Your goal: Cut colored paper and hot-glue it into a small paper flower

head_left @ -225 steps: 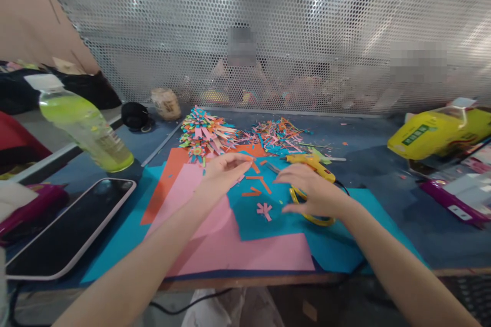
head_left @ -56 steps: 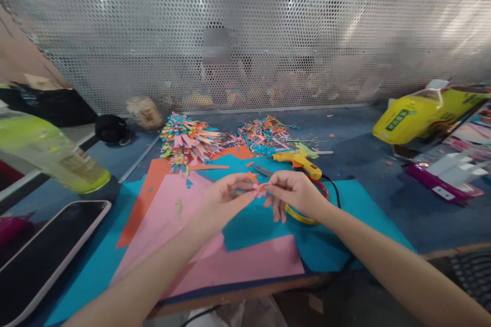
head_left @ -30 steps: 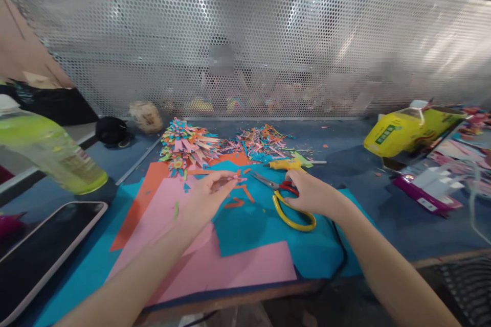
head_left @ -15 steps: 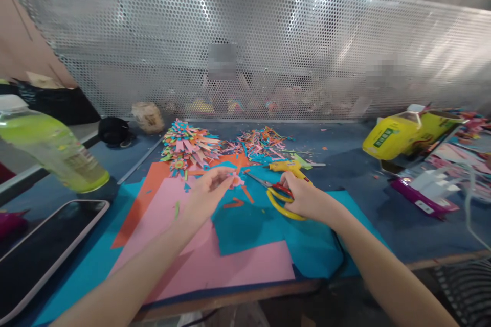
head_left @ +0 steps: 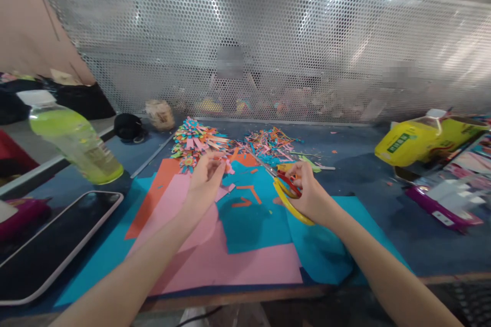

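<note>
My right hand (head_left: 312, 195) grips the scissors (head_left: 288, 195), blades aimed at the pink paper piece (head_left: 227, 166) pinched in my left hand (head_left: 205, 184), above the sheets mid-worktop. Looks like trimming; next, I'd guess, the blades must meet the piece squarely.

A green drink bottle (head_left: 79, 144) and a dark phone (head_left: 53, 245) are lying well to the left of the hands. A yellow refill pouch (head_left: 412, 141) is resting far to their right, and heaps of paper trimmings (head_left: 230, 143) are sitting just beyond them, before the perforated metal screen (head_left: 268, 46).
</note>
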Motion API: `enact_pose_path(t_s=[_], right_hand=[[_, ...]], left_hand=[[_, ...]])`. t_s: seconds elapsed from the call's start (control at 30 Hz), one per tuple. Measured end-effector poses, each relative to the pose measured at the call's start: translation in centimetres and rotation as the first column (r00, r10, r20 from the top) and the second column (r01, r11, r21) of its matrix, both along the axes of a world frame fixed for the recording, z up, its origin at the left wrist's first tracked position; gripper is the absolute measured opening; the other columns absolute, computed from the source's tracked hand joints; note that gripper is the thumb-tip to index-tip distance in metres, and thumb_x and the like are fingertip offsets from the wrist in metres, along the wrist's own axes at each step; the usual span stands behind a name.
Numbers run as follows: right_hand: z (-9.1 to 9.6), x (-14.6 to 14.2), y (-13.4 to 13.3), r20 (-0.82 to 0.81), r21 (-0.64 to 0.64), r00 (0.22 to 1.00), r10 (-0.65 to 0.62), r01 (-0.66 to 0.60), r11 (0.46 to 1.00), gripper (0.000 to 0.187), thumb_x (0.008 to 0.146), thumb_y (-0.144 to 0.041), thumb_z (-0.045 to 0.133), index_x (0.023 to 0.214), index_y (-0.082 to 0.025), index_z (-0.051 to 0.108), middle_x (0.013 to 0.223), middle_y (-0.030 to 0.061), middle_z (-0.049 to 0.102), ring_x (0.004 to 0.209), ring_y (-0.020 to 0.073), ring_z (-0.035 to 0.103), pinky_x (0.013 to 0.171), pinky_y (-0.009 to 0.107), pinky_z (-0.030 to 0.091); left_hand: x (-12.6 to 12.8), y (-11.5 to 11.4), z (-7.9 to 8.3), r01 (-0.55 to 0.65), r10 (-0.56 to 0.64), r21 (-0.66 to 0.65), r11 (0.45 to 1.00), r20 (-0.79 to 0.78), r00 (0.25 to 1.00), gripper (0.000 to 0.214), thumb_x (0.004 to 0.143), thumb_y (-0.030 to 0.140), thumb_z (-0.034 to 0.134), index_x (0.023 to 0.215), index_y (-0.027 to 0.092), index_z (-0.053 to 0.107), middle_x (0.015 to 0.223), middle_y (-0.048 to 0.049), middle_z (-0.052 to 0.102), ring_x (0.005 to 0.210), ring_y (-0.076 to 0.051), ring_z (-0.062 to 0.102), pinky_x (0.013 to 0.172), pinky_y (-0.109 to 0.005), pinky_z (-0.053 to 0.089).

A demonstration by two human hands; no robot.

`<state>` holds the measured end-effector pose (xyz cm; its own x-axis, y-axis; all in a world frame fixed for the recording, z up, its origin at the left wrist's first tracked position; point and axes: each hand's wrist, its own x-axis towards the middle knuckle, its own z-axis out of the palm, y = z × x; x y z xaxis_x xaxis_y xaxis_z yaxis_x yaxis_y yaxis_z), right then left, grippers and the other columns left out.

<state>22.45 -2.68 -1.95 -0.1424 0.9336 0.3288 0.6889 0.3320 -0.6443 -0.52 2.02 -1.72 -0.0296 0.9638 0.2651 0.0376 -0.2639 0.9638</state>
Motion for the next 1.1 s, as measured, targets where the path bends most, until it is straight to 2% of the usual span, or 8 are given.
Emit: enact_pose_path(t_s=[0.1,0.27,0.47,0.63,0.87,1.1], right_hand=[[0.4,-0.1,-0.4,0.106,-0.038,0.994,-0.013,0.018,0.999,0.053,0.061,-0.042,0.067,0.096,-0.022,0.031,0.091,0.0048,0.053,0.066,0.0147,0.056,0.055,0.025,0.045],[0.7,-0.4,-0.5,0.109,-0.022,0.994,0.031,-0.029,0.999,0.052,0.064,-0.040,0.065,0.099,-0.021,0.032,0.106,0.0098,0.050,0.089,0.0204,0.056,0.071,0.029,0.048],[0.5,-0.4,-0.3,0.120,0.003,0.991,0.061,-0.062,0.998,0.052,0.063,-0.042,0.065,0.100,-0.021,0.034,0.105,0.0101,0.051,0.093,0.0220,0.055,0.076,0.033,0.048],[0.4,-0.2,-0.3,0.087,-0.006,0.993,0.077,-0.077,0.997,0.052,0.063,-0.039,0.065,0.102,-0.022,0.036,0.107,0.0105,0.051,0.096,0.0225,0.055,0.073,0.032,0.050],[0.7,-0.3,-0.5,0.063,-0.066,0.995,0.076,-0.071,0.995,0.055,0.064,-0.039,0.065,0.106,-0.022,0.034,0.109,0.0103,0.049,0.092,0.0210,0.057,0.069,0.029,0.052],[0.9,-0.4,-0.7,0.031,-0.102,0.997,0.072,-0.068,0.992,0.057,0.063,-0.041,0.066,0.106,-0.022,0.035,0.107,0.0100,0.051,0.087,0.0205,0.059,0.067,0.029,0.052]], left_hand=[[-0.1,0.1,-0.1,0.010,-0.009,0.046,0.999,-0.025,1.000,0.022,0.079,0.032,0.051,0.097,0.020,0.048,0.071,0.0013,0.057,0.064,-0.009,0.055,0.052,-0.019,0.040],[-0.2,0.3,-0.4,0.030,-0.024,0.081,0.996,-0.080,0.996,0.021,0.079,0.031,0.050,0.098,0.020,0.049,0.073,0.0011,0.057,0.064,-0.010,0.055,0.055,-0.020,0.041],[0.2,-0.4,-0.1,0.049,-0.041,0.056,0.997,-0.134,0.990,0.019,0.078,0.029,0.051,0.096,0.022,0.050,0.076,0.0006,0.058,0.071,-0.011,0.058,0.061,-0.021,0.044],[0.3,-0.6,-0.4,0.117,-0.106,0.061,0.991,-0.164,0.981,0.021,0.078,0.031,0.051,0.097,0.022,0.049,0.079,0.0007,0.056,0.072,-0.011,0.058,0.061,-0.022,0.047],[0.2,-0.3,-1.1,0.127,-0.099,0.112,0.986,-0.224,0.970,0.020,0.081,0.029,0.047,0.099,0.022,0.048,0.079,0.0003,0.057,0.077,-0.011,0.058,0.064,-0.022,0.047],[0.2,-0.4,-0.9,0.111,-0.086,0.099,0.989,-0.230,0.969,0.022,0.081,0.031,0.047,0.100,0.021,0.049,0.079,-0.0002,0.057,0.076,-0.012,0.059,0.062,-0.022,0.046]])
